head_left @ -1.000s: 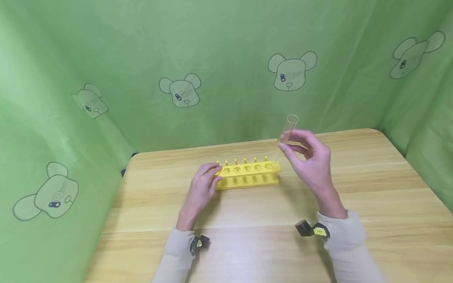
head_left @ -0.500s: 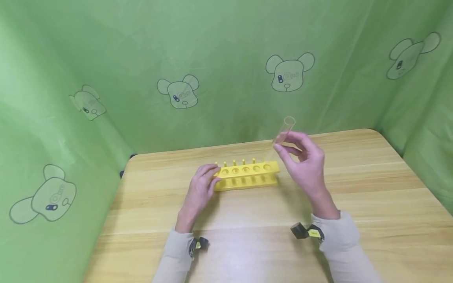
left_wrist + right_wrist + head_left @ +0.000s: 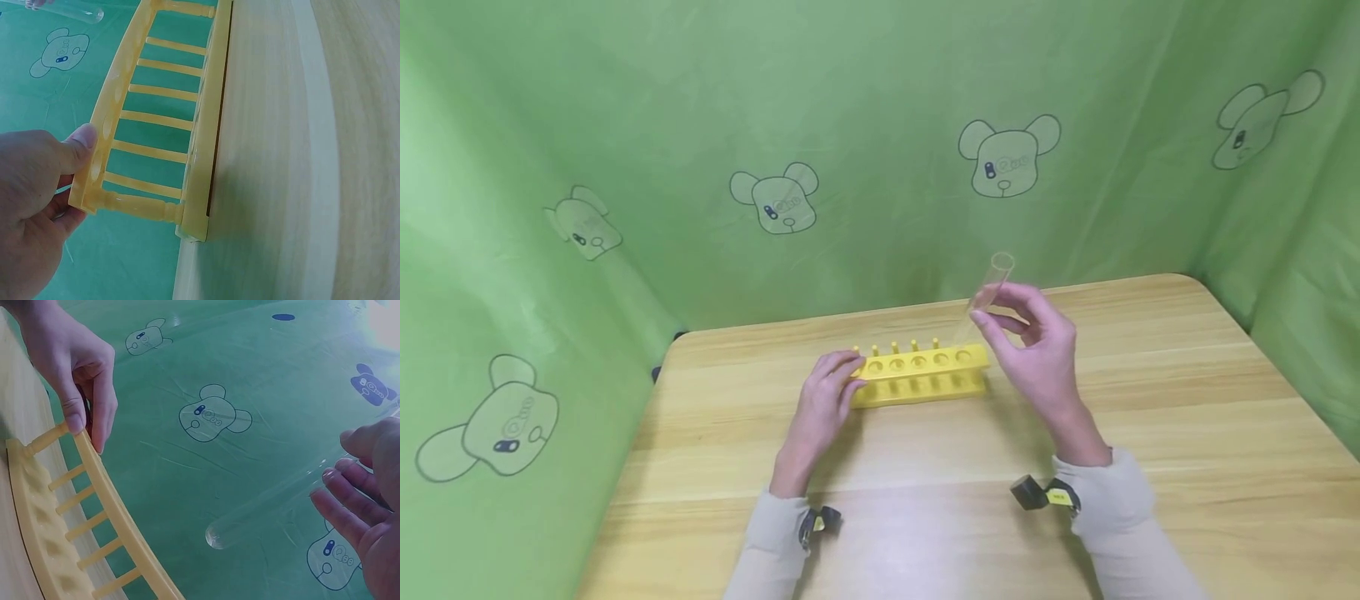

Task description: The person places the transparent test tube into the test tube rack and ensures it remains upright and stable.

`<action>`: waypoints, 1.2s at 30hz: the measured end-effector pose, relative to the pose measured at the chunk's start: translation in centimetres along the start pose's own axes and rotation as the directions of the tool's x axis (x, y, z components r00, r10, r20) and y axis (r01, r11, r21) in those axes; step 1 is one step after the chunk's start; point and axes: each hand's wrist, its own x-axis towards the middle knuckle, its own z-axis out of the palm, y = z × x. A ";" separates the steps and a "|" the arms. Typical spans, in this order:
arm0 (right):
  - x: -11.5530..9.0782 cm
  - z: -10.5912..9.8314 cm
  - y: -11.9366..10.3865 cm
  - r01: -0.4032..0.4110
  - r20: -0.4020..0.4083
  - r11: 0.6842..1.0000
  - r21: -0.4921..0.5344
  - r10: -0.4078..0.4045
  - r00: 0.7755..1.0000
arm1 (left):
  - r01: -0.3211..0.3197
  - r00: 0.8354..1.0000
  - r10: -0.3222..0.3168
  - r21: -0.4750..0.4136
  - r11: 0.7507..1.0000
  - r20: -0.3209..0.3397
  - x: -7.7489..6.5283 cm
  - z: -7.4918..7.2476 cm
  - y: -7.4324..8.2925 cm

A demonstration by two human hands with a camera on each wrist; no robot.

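A yellow test tube rack stands upright on the table, with a row of round holes and a row of pegs behind them. My left hand grips its left end, thumb on the upper plate in the left wrist view. Between thumb and fingertips, my right hand pinches a clear test tube. The tube leans, open mouth up and to the right, its lower part near the rack's right end. In the right wrist view, the rounded bottom of the test tube is apart from the rack.
Under the rack is a wood-grain table. Green curtains printed with cartoon animal heads hang behind it and at both sides. Each wrist wears a small black camera.
My right hand has moved left and slightly down with the test tube, bringing it further over the rack's right end. The left hand keeps its grip on the rack.
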 end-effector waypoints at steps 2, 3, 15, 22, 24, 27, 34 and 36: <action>-0.1 0.1 0.1 -0.005 0.002 1.000 -0.003 0.005 1.000 | 0.001 1.000 -0.001 -0.004 1.000 0.000 0.0 0.0 0.0; -0.1 0.1 0.1 -0.007 0.003 1.000 -0.003 0.007 1.000 | 0.002 1.000 -0.002 -0.007 1.000 0.001 0.0 0.0 0.0; -0.4 0.7 0.5 -0.016 0.012 1.000 0.012 0.016 1.000 | 0.007 1.000 -0.007 -0.010 1.000 0.001 0.0 0.0 0.1; -0.5 1.0 0.7 -0.017 0.019 1.000 0.002 0.017 1.000 | 0.011 1.000 -0.011 -0.008 1.000 0.003 0.0 0.0 0.1; -0.5 1.0 0.6 -0.018 0.024 1.000 0.004 0.018 1.000 | 0.014 1.000 -0.014 -0.009 1.000 0.005 0.0 0.0 0.0; -0.6 1.1 0.6 -0.020 0.035 1.000 0.007 0.019 0.999 | 0.026 1.000 -0.025 -0.015 1.000 0.014 0.0 -0.1 0.1; -0.7 1.2 1.1 -0.024 0.044 1.000 -0.011 0.024 0.999 | 0.016 1.000 -0.016 -0.021 1.000 0.001 0.0 -0.1 0.1; -0.8 1.2 1.2 -0.027 0.052 0.999 -0.017 0.028 0.998 | 0.013 1.000 -0.013 -0.018 1.000 0.000 0.0 -0.1 0.1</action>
